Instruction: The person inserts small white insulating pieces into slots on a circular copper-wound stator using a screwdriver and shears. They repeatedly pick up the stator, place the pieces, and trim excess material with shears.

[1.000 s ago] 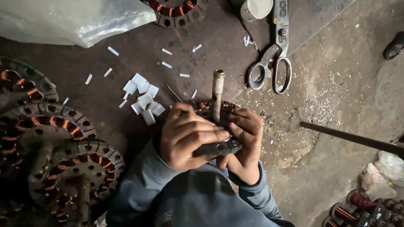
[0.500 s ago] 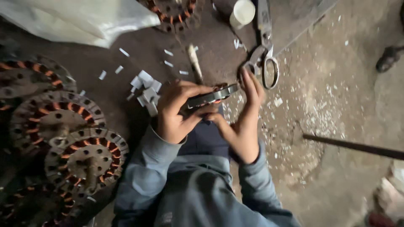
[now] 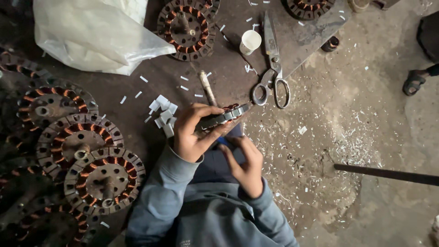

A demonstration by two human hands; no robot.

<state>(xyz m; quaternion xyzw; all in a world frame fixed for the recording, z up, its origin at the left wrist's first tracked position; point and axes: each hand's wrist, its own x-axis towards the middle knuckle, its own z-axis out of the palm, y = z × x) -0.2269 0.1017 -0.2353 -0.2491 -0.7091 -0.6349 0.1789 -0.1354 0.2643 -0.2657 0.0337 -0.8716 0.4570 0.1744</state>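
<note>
Okay, your left hand (image 3: 192, 135) grips the motor stator (image 3: 224, 118) edge-on, its shaft (image 3: 207, 88) pointing away. Your right hand (image 3: 247, 162) is open beneath it, fingers touching. Scissors (image 3: 273, 68) lie near on the surface (image 3: 219, 68).

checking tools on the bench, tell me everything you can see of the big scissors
The scissors look like all-metal shears, grey and worn, with long blades and two oval loop handles. They lie flat and shut on the dark board, blades pointing away from the person, handles near the board's edge. A white paper cup stands just beside the blades. Neither hand touches them.
</note>
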